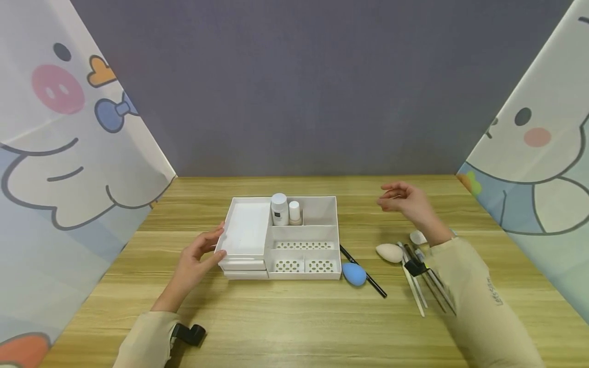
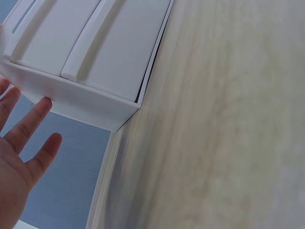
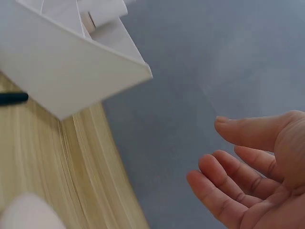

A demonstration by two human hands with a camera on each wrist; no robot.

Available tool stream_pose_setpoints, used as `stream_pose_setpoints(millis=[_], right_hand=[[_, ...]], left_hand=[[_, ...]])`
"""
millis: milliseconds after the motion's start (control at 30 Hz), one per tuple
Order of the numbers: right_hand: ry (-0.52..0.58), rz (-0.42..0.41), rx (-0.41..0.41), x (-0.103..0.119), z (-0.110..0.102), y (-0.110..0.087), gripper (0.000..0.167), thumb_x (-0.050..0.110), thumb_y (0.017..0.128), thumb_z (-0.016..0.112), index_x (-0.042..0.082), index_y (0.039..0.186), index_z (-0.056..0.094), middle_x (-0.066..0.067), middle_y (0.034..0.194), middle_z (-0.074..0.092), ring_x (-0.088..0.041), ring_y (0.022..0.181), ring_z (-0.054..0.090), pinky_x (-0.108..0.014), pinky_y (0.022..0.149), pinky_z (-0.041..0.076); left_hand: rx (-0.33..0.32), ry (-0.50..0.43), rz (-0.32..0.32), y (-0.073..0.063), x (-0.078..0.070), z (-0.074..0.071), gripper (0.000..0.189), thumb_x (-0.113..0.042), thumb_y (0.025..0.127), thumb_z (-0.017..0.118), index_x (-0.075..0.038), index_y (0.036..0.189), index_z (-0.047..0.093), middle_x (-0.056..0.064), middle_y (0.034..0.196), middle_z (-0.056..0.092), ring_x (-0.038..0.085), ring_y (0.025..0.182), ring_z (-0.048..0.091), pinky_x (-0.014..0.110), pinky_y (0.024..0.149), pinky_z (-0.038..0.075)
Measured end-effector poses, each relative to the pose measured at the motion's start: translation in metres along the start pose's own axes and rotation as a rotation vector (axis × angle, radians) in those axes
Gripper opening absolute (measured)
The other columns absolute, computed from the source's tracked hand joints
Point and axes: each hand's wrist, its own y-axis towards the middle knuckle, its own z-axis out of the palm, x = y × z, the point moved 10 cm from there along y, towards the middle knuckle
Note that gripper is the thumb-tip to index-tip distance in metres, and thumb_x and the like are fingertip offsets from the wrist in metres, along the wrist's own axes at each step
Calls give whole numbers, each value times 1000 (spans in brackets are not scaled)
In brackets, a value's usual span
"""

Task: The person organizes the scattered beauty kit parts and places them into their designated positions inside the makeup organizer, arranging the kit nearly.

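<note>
One hand, the left (image 1: pixel 200 250), rests spread fingers against the left side of a white organizer (image 1: pixel 246 225) on the wooden table (image 1: pixel 294 322); a larger bottle (image 1: pixel 279 210) and a smaller one stand in its back compartments. Just right lie a blue sponge (image 1: pixel 354 274) and black pencil (image 1: pixel 377 286), then a pale sponge (image 1: pixel 388 252); the right hand (image 1: pixel 407 203), loosely curved, holds nothing, near brushes (image 1: pixel 417 300).

Grey back wall (image 1: pixel 294 92); cartoon-print side panels (image 1: pixel 69 158) flanking; wood-grain tabletop (image 1: pixel 294 322).

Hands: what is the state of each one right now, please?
Left hand: open, touching the box.
Right hand: open, loosely curled, holding nothing.
</note>
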Motion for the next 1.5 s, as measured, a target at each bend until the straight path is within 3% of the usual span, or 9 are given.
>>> stream_pose_setpoints(millis=[200,400,700,800,933,1067,1500], right_hand=[[-19,20,-28,-14,-24,-8,37,2,93,68,-8,125,52,7,88,64,-9,73,67,-24,69,58],[-35,25,-46,-28,-45,-13,38,1,92,68,-10,123,51,6,86,66,-8,71,68,-25,67,58],[88,99,-30,-52,-68,-25,22,-1,94,64,11,109,54,8,82,68,-12,70,70,-25,64,58],[27,127,-27,-60,-74,-27,24,2,95,64,5,116,52,10,82,68,-12,71,70,-26,64,59],[-10,204,-18,-73,-80,-30,48,9,97,64,-12,133,40,10,80,69,-13,71,70,-30,65,60],[-8,289,-16,-87,-85,-36,64,14,99,63,-19,140,27,4,81,69,-13,70,70,-32,67,60],[-102,473,77,-115,-96,-47,62,21,102,53,-22,136,23,-4,74,62,-12,58,66,-31,58,59]], left_hand=[[2,8,-4,0,1,1,45,17,85,65,9,129,57,18,146,49,-1,116,57,15,93,45],[-1,8,9,0,-1,1,45,18,85,65,10,128,57,17,146,49,0,117,57,15,93,45],[8,12,-12,0,1,2,45,15,86,65,8,129,57,19,147,48,-1,118,56,14,93,45],[8,9,-4,1,-1,2,44,16,86,65,8,129,56,17,147,48,-1,117,56,13,93,44],[6,7,5,1,-3,1,45,16,86,65,9,129,57,15,147,49,-1,117,57,13,92,44],[12,11,2,1,-2,2,45,16,86,65,8,129,57,15,147,48,-1,117,56,14,92,44],[8,16,-24,1,3,1,44,14,86,66,8,129,57,19,147,48,-1,117,56,14,92,45]])
